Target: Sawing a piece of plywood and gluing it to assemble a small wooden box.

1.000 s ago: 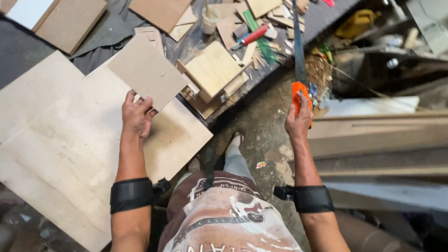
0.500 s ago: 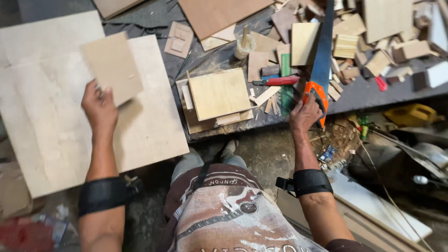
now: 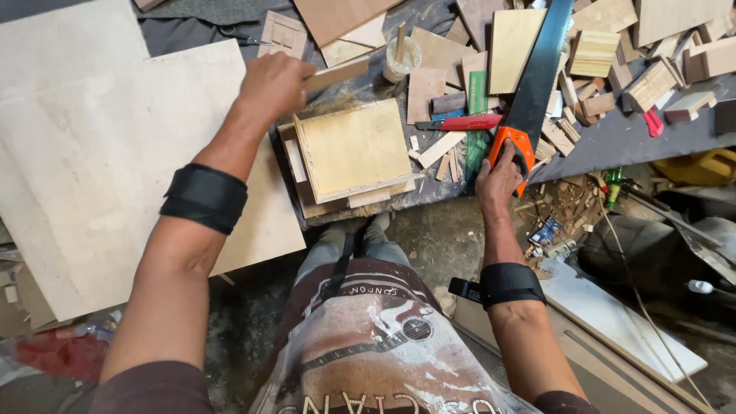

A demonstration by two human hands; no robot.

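Head view: left hand (image 3: 274,84) grips a thin board (image 3: 335,74) edge-on above the bench (image 3: 613,142), fingers clamped on one end. Right hand (image 3: 498,175) wraps the orange handle of the saw (image 3: 531,100), fingers closed tight, blade lying flat over offcuts. A plywood box (image 3: 354,149) sits between the hands. Judged: positioning step; board must be laid steady before the saw can cut.
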